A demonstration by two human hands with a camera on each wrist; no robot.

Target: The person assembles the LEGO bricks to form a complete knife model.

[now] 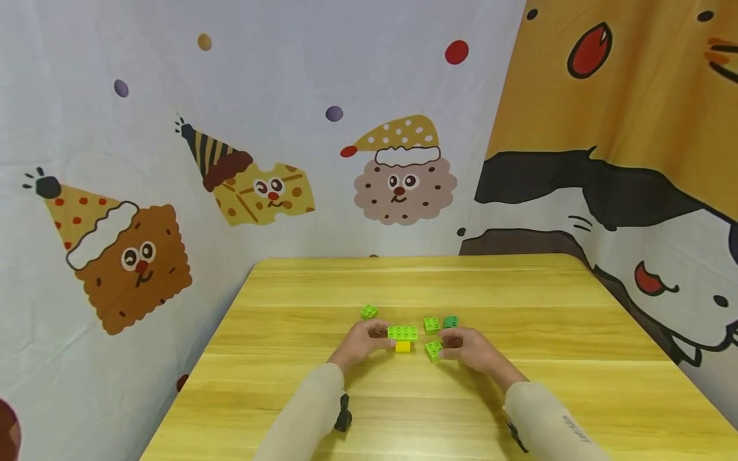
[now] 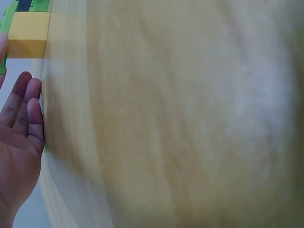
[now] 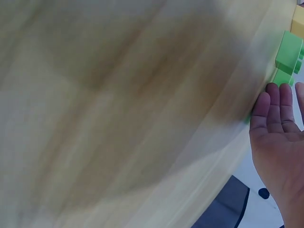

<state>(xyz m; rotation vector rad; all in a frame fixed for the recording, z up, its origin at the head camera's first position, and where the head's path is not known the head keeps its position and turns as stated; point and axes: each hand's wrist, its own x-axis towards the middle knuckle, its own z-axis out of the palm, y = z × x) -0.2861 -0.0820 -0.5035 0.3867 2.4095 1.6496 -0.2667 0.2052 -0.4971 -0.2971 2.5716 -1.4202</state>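
Observation:
A long bright-green brick sits on top of a yellow brick, studs upward. My left hand is at the left end of this pair, pinching the long green brick with thumb and forefinger; its other fingers extend beside it in the left wrist view. A small green brick lies tilted to the right of the pair. My right hand is beside that small brick, its thumb tip at the brick's right side and its fingers loosely extended, not closed round it.
Another small green brick lies just behind, next to a rounded dark-green piece. One more green brick is behind my left hand. The wooden table backs onto a printed cloth.

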